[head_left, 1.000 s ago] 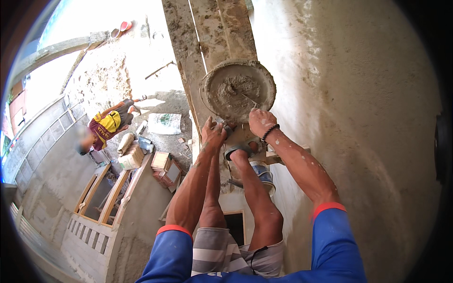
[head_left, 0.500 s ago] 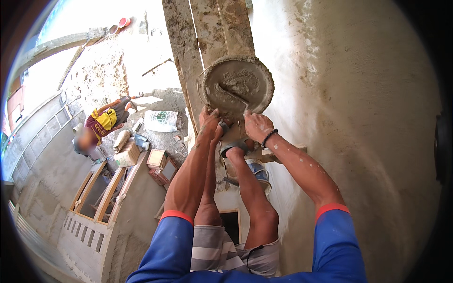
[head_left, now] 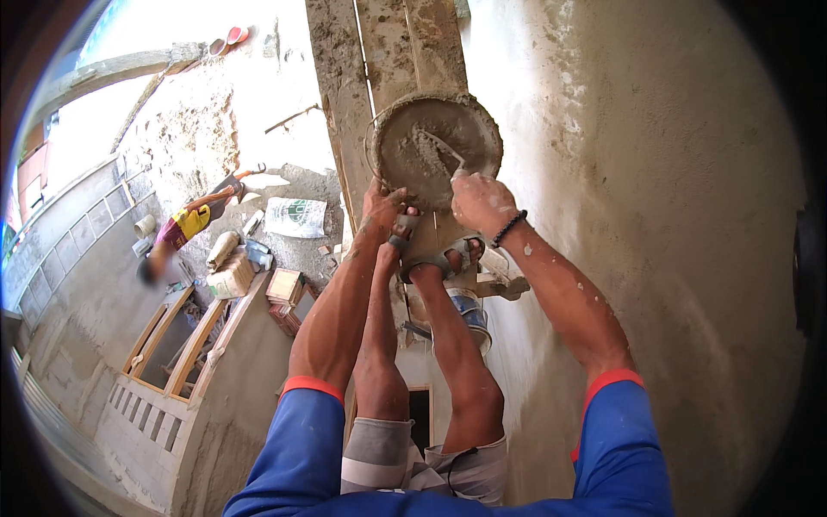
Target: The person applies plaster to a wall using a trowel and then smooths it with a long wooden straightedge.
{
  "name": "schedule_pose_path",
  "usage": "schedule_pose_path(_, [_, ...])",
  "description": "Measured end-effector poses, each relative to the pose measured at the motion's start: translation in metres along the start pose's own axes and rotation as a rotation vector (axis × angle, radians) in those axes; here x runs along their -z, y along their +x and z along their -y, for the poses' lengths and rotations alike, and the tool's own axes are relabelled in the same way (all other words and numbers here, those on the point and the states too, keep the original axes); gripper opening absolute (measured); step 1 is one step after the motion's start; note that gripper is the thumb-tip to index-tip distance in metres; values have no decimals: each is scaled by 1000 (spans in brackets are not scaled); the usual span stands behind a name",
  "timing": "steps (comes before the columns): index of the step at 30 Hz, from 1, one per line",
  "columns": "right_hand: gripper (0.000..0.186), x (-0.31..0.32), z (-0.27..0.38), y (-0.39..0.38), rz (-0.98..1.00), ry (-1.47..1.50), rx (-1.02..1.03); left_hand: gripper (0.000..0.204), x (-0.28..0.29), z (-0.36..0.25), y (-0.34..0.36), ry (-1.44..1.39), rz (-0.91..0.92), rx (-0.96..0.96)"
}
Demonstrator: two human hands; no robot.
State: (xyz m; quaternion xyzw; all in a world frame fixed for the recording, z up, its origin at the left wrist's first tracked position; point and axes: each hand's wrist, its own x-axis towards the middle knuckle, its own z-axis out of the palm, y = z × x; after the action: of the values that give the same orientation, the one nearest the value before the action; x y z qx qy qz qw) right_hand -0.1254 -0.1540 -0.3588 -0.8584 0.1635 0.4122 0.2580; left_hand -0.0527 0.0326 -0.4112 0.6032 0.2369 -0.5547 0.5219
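Observation:
A round, mortar-caked bucket (head_left: 405, 177) stands on the planks in front of my feet, with wet grey mortar (head_left: 448, 121) inside. My left hand (head_left: 382, 209) is closed on the near left part of its rim. In my right hand (head_left: 482, 202) is the handle of a trowel (head_left: 444, 148), held over the near right side of the bucket. The trowel's blade lies in the mortar, partly covered by it. A dark beaded bracelet (head_left: 510, 227) circles my right wrist.
I stand in sandals on mortar-stained planks (head_left: 383, 52) high above the ground. A plastered wall (head_left: 672, 215) rises along the right. Below the planks hangs or stands a blue-and-white bucket (head_left: 469, 314). Down left are a bending co-worker (head_left: 194, 220), a white sack (head_left: 295, 217) and window frames (head_left: 185, 353).
My right hand has risen slightly and shifted right, and the trowel's blade has moved up through the mortar. The left hand stays at the rim. The co-worker below has bent differently.

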Motion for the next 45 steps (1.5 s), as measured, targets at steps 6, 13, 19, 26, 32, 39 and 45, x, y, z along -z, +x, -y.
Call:
schedule_pose_path(6, [20,-19,-30,-1,-32,-189,132,81,-5,22,13,-14,-3,-170])
schedule_pose_path(13, [19,82,-12,0,-288,-267,114,75,-1,33,16,71,-81,-230])
schedule_pose_path(19, [16,0,-28,54,-217,-334,0,72,-1,38,24,-125,5,-357])
schedule_pose_path(26, [26,34,-37,-49,-32,-146,64,69,18,41,26,-30,-42,-303])
schedule_pose_path(32, [39,-30,-87,-39,-532,697,-371,71,-16,22,24,169,-120,-481])
schedule_pose_path(39, [45,-44,-21,-61,-289,363,-241,78,33,17,65,242,-178,-538])
schedule_pose_path(45, [27,-6,-41,-20,-285,91,-203,56,23,-15,62,107,-112,-487])
